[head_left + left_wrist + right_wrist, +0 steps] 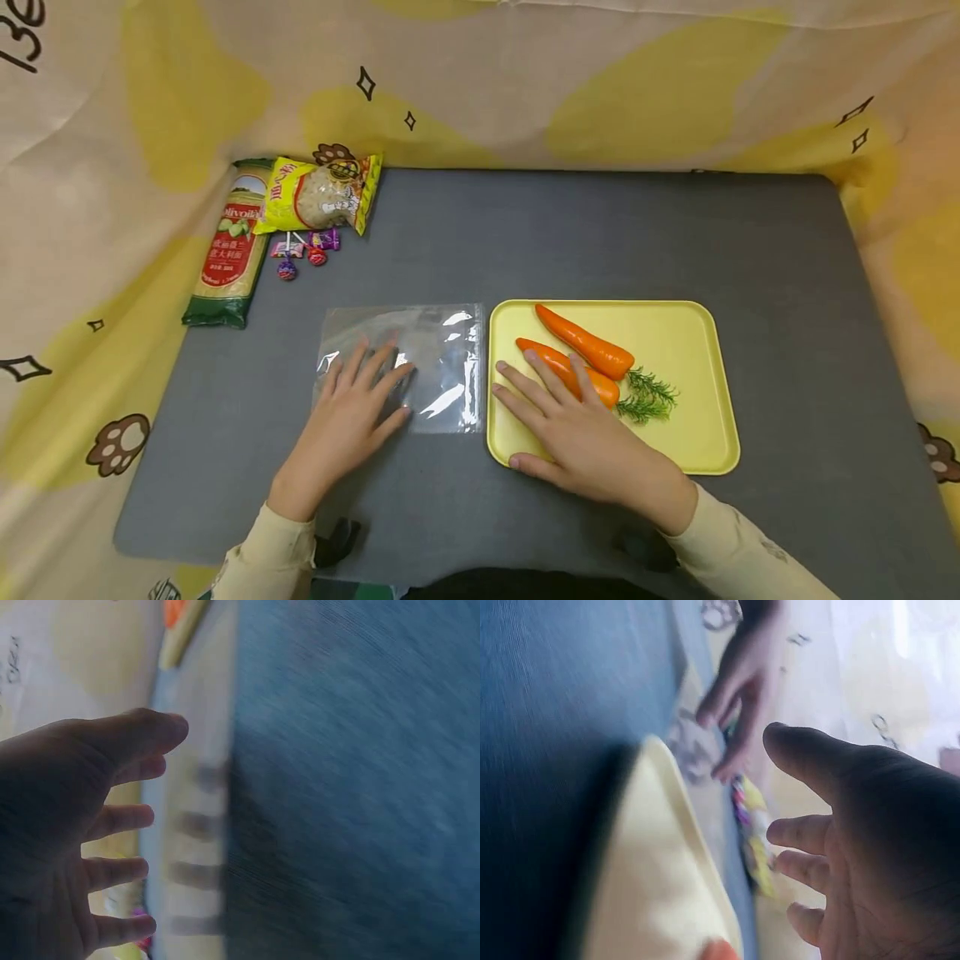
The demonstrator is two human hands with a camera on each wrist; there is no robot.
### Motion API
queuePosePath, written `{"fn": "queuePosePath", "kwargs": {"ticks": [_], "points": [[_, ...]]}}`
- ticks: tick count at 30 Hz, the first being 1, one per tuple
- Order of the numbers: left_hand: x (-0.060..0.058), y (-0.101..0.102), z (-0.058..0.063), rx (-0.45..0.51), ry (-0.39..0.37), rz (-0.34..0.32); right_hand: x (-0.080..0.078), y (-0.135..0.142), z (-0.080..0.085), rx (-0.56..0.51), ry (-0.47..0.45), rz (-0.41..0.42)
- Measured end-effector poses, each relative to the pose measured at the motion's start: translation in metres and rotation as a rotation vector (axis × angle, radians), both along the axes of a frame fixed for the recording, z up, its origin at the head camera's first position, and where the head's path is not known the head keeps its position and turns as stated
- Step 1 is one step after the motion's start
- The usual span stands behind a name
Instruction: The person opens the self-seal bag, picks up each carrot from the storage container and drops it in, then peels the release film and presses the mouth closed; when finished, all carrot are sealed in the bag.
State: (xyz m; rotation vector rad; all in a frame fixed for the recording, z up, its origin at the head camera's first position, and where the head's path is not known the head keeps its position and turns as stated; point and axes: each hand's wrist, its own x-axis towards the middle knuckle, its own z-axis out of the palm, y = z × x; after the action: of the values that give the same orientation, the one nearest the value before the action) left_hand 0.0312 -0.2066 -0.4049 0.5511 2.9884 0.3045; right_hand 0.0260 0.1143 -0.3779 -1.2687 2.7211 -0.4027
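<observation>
A clear plastic bag [442, 367] lies flat on the grey table. Over its left part my left hand [345, 417] is spread, fingers straight and apart, holding nothing; in the left wrist view a gap shows between the fingertips [135, 817] and the surface. To the right is a yellow tray [705, 433] with two carrots, an upper carrot [585, 337] and a lower carrot [603, 390], with green tops [647, 396]. My right hand [585, 442] extends over the tray's left part, fingers spread, partly covering the lower carrot. Its palm looks raised above the tray in the right wrist view.
At the table's back left lie a pasta packet [228, 250] and a yellow food packet [322, 196]. In front of them are several wrapped candies, among them a red lollipop [317, 256] and a purple lollipop [287, 268]. A patterned cloth [480, 83] hangs behind the table [600, 233].
</observation>
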Motion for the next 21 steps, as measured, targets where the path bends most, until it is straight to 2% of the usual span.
{"fn": "queuePosePath", "kwargs": {"ticks": [3, 7, 14, 21], "points": [[0.0, -0.005, -0.01, 0.014, -0.013, 0.019, 0.0, -0.017, -0.011, 0.004, -0.01, 0.04], [0.0, -0.008, -0.016, 0.045, -0.001, 0.036, -0.001, -0.035, -0.022, 0.039, -0.005, 0.08], [-0.001, -0.009, -0.019, 0.095, 0.064, 0.047, -0.002, -0.048, -0.033, 0.135, 0.02, 0.112], [-0.005, -0.012, -0.021, 0.158, 0.11, 0.079, -0.002, -0.049, -0.035, 0.177, 0.058, 0.117]]}}
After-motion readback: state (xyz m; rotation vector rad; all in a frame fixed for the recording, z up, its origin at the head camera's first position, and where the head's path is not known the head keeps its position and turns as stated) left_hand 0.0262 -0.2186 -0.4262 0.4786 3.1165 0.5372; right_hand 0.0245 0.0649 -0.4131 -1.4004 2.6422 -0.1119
